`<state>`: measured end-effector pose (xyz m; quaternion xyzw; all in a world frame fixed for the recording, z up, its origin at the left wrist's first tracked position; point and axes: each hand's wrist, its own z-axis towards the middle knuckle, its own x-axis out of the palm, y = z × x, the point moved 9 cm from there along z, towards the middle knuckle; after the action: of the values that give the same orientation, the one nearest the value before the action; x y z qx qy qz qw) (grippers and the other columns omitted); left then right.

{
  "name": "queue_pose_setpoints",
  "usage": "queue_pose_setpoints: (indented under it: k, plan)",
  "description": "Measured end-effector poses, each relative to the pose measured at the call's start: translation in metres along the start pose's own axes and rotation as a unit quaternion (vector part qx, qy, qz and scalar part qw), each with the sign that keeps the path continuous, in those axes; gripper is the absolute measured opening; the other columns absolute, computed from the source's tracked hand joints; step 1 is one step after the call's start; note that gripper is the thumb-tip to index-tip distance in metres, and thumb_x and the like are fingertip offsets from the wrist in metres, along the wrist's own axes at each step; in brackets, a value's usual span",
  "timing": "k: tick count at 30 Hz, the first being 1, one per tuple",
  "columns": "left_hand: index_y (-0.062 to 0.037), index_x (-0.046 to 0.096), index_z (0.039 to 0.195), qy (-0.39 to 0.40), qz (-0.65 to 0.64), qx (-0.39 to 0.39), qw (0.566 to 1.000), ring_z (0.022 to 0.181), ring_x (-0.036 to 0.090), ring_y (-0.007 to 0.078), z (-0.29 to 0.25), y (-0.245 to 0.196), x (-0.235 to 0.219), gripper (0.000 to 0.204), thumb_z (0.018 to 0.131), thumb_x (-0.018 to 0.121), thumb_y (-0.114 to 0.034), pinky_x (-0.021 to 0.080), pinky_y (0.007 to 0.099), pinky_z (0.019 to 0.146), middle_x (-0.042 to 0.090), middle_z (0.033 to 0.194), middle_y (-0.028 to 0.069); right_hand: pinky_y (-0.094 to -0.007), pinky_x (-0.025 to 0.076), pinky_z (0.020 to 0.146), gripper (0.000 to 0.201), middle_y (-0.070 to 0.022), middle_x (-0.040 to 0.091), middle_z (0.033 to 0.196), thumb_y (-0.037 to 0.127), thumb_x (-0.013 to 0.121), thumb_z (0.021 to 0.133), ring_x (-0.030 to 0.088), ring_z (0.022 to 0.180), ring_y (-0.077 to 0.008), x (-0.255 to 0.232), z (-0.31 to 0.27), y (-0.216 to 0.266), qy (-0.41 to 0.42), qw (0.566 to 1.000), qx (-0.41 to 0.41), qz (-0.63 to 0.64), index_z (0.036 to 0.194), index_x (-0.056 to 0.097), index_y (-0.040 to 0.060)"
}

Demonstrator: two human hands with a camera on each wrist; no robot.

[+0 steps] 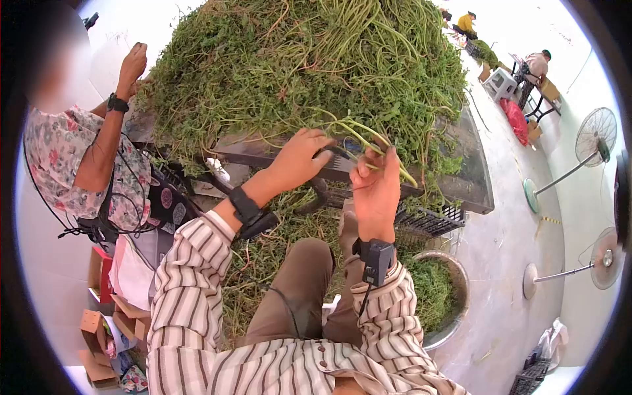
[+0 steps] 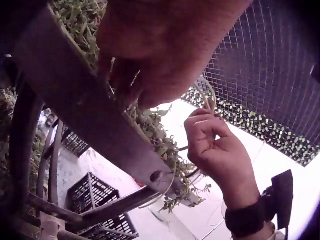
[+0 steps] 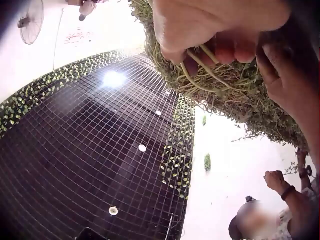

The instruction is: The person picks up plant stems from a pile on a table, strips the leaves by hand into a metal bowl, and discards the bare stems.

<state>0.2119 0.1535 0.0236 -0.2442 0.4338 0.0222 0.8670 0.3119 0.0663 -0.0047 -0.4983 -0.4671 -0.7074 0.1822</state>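
In the head view, my right hand [image 1: 376, 197] pinches several long green stems [image 1: 355, 128] between thumb and fingers, just over the near edge of the table. The stems run up and left toward a large heap of leafy green plants [image 1: 296, 66]. My left hand [image 1: 296, 161] is beside them at the table edge, its thumb and fingers apart and pointing toward the right hand. In the right wrist view the held stems [image 3: 207, 70] come out below the right hand's fingers, and the left hand [image 3: 290, 85] is close by.
The dark table [image 1: 474, 161] carries the heap. Below it are a black crate [image 1: 434, 220] and a round tub [image 1: 464, 283] of greens. Another person [image 1: 92, 158] stands at the left. Two fans [image 1: 596, 135] stand at the right, and cardboard boxes [image 1: 99, 336] sit lower left.
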Motion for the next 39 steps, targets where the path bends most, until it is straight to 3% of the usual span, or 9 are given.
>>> queue_pose_setpoints:
  k: [1,3,4,6,7,10,15,23,39]
  plan:
    - [0.0007,0.06,0.102,-0.002,-0.001,0.001,1.0,0.099,0.052,0.0339,0.0,-0.007,-0.011,0.03,0.075,0.058,-0.013,0.041,0.0411,0.088,0.057,0.1,0.0184,-0.0265,0.034,0.051,0.028,-0.0005,0.051,0.079,0.032,0.05,0.092,0.044,0.061,-0.0094,-0.004,0.0,0.0,-0.024,1.0,0.002,0.0,0.103,0.053,0.007]
    - [-0.002,0.059,0.101,0.092,-0.068,-0.172,0.978,0.101,0.05,0.0296,-0.011,0.012,-0.013,0.026,0.076,0.051,-0.001,0.043,0.0366,0.083,0.056,0.1,0.0165,-0.0263,0.035,0.051,0.03,-0.0004,0.051,0.079,0.034,0.051,0.092,0.044,0.061,-0.0093,-0.003,-0.001,0.001,-0.026,1.0,0.0,-0.01,0.103,0.053,0.006]
    - [-0.002,0.059,0.101,0.097,-0.065,-0.173,0.978,0.101,0.05,0.0296,-0.015,0.013,-0.018,0.026,0.076,0.051,-0.001,0.043,0.0366,0.083,0.056,0.1,0.0165,-0.0262,0.035,0.051,0.031,-0.0003,0.051,0.079,0.034,0.051,0.091,0.045,0.061,-0.0092,0.001,-0.004,0.002,-0.032,0.999,-0.004,-0.029,0.102,0.053,0.0055]
    - [-0.0041,0.058,0.103,-0.074,-0.136,-0.168,0.973,0.103,0.05,0.0268,-0.019,0.012,-0.057,0.034,0.07,0.05,0.003,0.043,0.0359,0.083,0.057,0.101,0.0135,-0.0262,0.036,0.051,0.032,-0.0001,0.051,0.08,0.035,0.052,0.091,0.045,0.061,-0.0091,0.003,-0.007,-0.002,-0.038,0.998,-0.004,-0.042,0.102,0.053,0.005]
    - [-0.0041,0.058,0.103,-0.074,-0.133,-0.171,0.973,0.103,0.05,0.0268,-0.019,0.009,-0.063,0.034,0.07,0.05,0.003,0.043,0.0359,0.083,0.057,0.101,0.0135,-0.026,0.037,0.052,0.032,-0.0003,0.052,0.081,0.035,0.052,0.091,0.046,0.062,-0.0092,0.006,-0.007,-0.004,-0.017,0.999,0.006,-0.038,0.102,0.054,0.0047]
    - [-0.0072,0.051,0.116,-0.145,0.028,0.008,0.989,0.109,0.048,0.0263,-0.004,-0.043,-0.086,0.049,0.068,0.049,0.003,0.037,0.0376,0.094,0.059,0.103,0.0079,-0.0258,0.038,0.052,0.032,-0.0007,0.054,0.083,0.035,0.052,0.091,0.047,0.062,-0.0093,0.014,-0.01,-0.011,0.019,0.999,0.02,-0.036,0.101,0.054,0.0045]
    - [-0.0082,0.053,0.119,-0.063,-0.101,0.029,0.992,0.104,0.051,0.0253,0.004,-0.061,-0.075,0.048,0.072,0.052,-0.002,0.034,0.0381,0.096,0.06,0.103,0.0078,-0.0255,0.039,0.051,0.03,-0.0018,0.056,0.086,0.033,0.052,0.091,0.047,0.062,-0.0093,0.02,-0.014,-0.019,0.033,0.998,0.03,-0.048,0.099,0.055,0.0049]
    - [-0.0048,0.059,0.093,-0.043,0.095,0.1,0.99,0.084,0.052,0.0284,-0.006,-0.07,-0.082,0.016,0.078,0.061,-0.01,0.039,0.0393,0.081,0.055,0.081,0.0088,-0.0233,0.035,0.048,0.027,-0.0018,0.058,0.082,0.029,0.053,0.091,0.046,0.059,-0.0082,0.02,-0.012,-0.028,0.051,0.998,0.049,-0.004,0.099,0.058,0.0031]
    - [-0.0076,0.057,0.087,-0.03,0.201,0.126,0.971,0.091,0.055,0.0236,-0.024,-0.024,-0.101,0.013,0.074,0.059,-0.007,0.04,0.0351,0.083,0.056,0.087,0.0052,-0.0222,0.033,0.049,0.02,-0.0025,0.057,0.075,0.022,0.056,0.089,0.043,0.054,-0.0074,0.001,-0.014,-0.041,0.004,0.997,0.073,0.015,0.092,0.061,0.0026]
